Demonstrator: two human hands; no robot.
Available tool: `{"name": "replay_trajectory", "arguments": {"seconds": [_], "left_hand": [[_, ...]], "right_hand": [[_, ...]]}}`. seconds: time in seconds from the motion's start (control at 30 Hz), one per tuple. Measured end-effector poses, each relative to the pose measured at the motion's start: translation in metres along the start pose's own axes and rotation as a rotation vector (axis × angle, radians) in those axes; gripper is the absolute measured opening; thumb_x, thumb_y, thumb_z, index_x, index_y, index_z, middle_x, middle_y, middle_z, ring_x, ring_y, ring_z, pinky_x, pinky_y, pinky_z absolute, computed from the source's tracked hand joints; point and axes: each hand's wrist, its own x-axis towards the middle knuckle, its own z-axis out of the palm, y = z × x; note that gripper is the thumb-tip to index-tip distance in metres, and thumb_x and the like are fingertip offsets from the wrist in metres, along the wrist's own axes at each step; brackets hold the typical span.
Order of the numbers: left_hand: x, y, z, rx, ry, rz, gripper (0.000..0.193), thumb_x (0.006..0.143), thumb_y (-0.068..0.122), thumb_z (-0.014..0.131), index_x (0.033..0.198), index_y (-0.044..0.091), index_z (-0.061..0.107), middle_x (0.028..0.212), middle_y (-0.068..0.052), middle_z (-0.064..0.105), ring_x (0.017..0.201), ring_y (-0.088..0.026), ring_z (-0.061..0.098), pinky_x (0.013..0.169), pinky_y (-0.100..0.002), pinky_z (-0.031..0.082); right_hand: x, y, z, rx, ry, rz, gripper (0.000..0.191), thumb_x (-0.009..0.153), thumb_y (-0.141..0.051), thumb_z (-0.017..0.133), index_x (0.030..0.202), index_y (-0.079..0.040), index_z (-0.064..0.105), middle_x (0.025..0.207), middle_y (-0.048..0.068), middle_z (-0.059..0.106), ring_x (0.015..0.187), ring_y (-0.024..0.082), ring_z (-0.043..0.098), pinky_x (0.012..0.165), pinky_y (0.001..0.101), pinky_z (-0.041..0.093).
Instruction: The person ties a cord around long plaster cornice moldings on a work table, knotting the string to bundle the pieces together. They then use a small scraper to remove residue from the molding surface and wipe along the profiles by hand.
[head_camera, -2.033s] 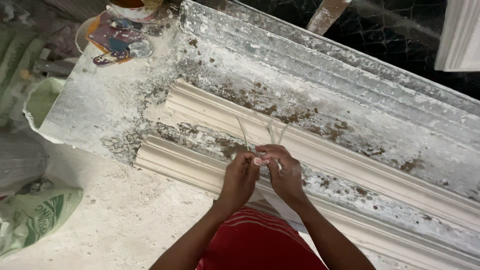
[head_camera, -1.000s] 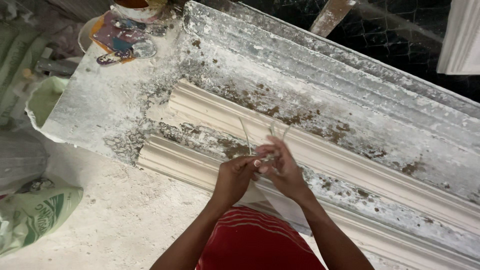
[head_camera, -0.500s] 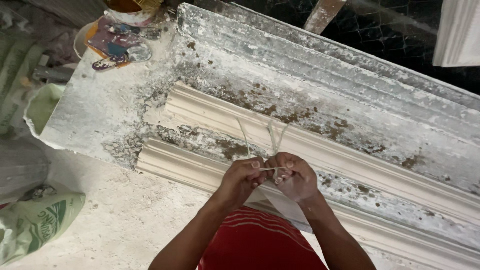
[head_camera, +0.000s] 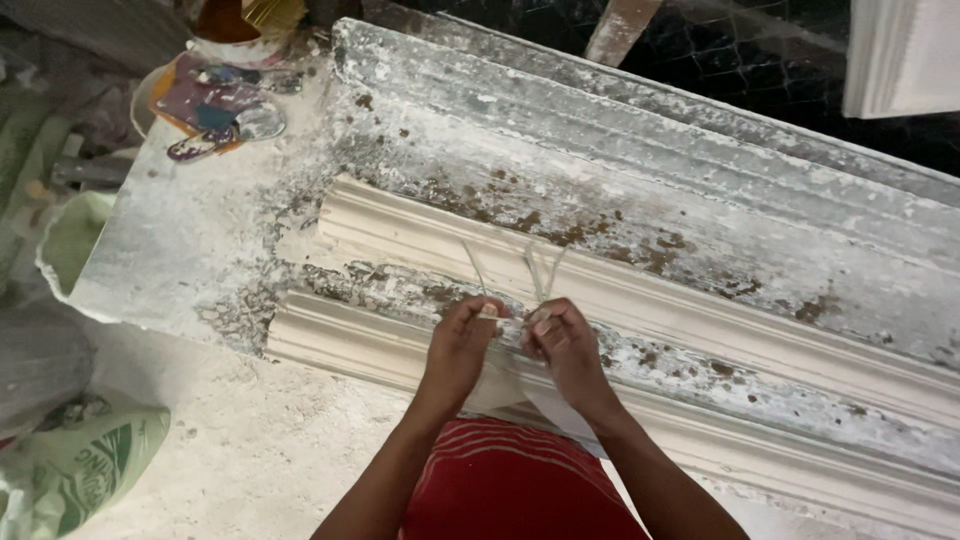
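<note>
A long cream-white plaster cornice moulding (head_camera: 640, 300) lies on a grey-white workbench (head_camera: 190, 250) mottled with brown rust-like specks and dark blotches. A second cream moulded strip (head_camera: 340, 335) runs along the bench's near edge. Pale, off-white fibre strands (head_camera: 535, 270) rise from between the left hand (head_camera: 462, 340) and the right hand (head_camera: 565, 345). The person's garment is red with thin paler stripes (head_camera: 510, 485). A green and white printed sack (head_camera: 85, 465) sits at lower left. A plaster-spattered tray (head_camera: 205, 105), smeared orange, purple and blue, is at upper left.
</note>
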Motion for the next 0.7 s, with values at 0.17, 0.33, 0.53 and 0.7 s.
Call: {"name": "replay_trajectory", "arguments": {"seconds": [0.17,0.33,0.53,0.7], "left_hand": [[-0.019,0.010,-0.004,-0.167,-0.231,-0.076,0.013,0.105,0.014,0.057,0.105,0.006,0.067,0.115,-0.015,0.071,0.122,-0.022,0.067,0.109,-0.036,0.052],[-0.023,0.013,-0.005,0.076,-0.470,0.044,0.016,0.103,0.009,0.059,0.113,0.004,0.071,0.112,-0.013,0.065,0.110,-0.019,0.065,0.095,-0.037,0.057],[0.003,-0.016,-0.007,-0.013,0.233,-0.182,0.017,0.112,0.010,0.050,0.115,0.002,0.065,0.096,-0.025,0.060,0.075,-0.033,0.051,0.060,-0.049,0.045],[-0.005,-0.017,-0.005,-0.050,0.052,-0.210,0.017,0.108,0.017,0.051,0.100,0.004,0.058,0.105,-0.013,0.060,0.101,-0.026,0.060,0.088,-0.041,0.059]], "right_hand": [[0.007,0.010,-0.008,0.637,0.010,0.185,0.008,0.101,-0.007,0.046,0.095,-0.006,0.052,0.082,0.009,0.061,0.073,0.020,0.063,0.074,0.0350,0.061],[-0.004,0.008,-0.015,0.211,-0.098,0.200,0.020,0.110,-0.014,0.043,0.099,-0.005,0.057,0.078,0.007,0.056,0.064,0.016,0.054,0.055,0.0267,0.047],[-0.026,0.005,0.001,-0.222,-0.337,-0.135,0.009,0.102,-0.014,0.055,0.097,-0.007,0.053,0.094,0.010,0.064,0.094,0.021,0.071,0.077,0.0397,0.065],[-0.005,0.012,-0.013,0.264,-0.005,0.086,0.024,0.104,-0.019,0.042,0.087,-0.009,0.054,0.079,0.008,0.064,0.077,0.018,0.067,0.069,0.0346,0.061]]}}
